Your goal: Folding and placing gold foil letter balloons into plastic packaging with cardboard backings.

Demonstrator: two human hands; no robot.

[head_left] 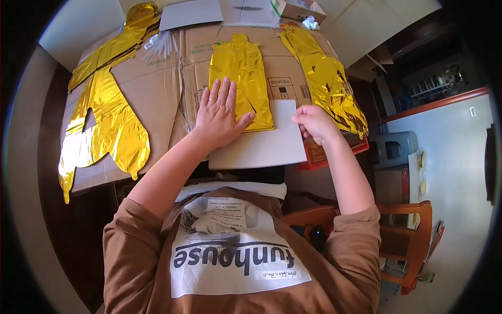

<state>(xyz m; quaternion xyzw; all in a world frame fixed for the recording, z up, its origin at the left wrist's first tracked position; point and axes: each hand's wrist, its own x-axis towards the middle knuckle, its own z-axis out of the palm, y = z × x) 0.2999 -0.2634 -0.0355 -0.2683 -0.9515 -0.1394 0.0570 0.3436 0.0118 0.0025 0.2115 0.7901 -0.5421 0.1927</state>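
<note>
My left hand (219,118) lies flat, fingers together and stretched out, on a folded gold foil balloon (239,63) in the middle of the table. Under the near end of that balloon is a pale rectangular board (261,152), reaching past the table's front edge. At the board's right side, my right hand (316,123) pinches its edge between thumb and fingers. To the left lies a flat, uninflated gold foil balloon (117,123) with a triangular opening. Behind it rests a pile of folded gold foil (112,52). More gold foil balloons (324,73) lie to the right.
Brown cardboard (162,110) covers the table. At the back are a pale sheet (191,14), thin clear straws (166,46) and an open carton (298,9). A red basket (361,145) sits below the right table edge. A wooden chair (426,230) and blue-grey stool (395,149) stand to the right.
</note>
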